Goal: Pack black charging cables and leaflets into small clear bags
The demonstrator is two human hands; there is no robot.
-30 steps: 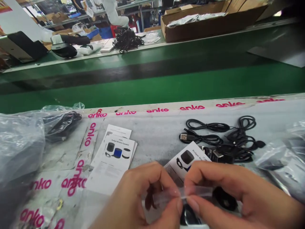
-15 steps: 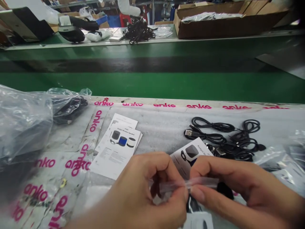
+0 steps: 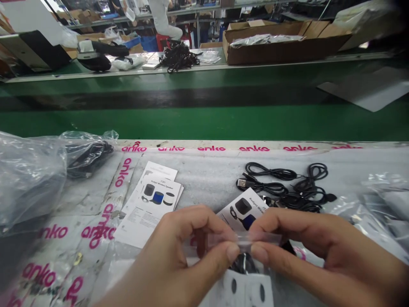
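- Pinching a thin, clear plastic strip (image 3: 244, 239) between the left hand (image 3: 179, 251) and the right hand (image 3: 306, 243); each thumb and forefinger is clamped on it, with the other fingers curled.
- Holding the strip just above a white card (image 3: 238, 292) with oval holes, and just in front of a glossy leaflet (image 3: 243, 209).
- Lying further left is a second leaflet (image 3: 148, 209); coiled black cables (image 3: 281, 187) are lying to the right, and a crumpled plastic bag (image 3: 28, 179) is bulging at the far left.
- Showing more of the white card than the earlier frame does, with the view sitting more level.
- Hiding a dark, glossy object (image 3: 243, 263) beneath the hands; its shape and kind cannot be made out.
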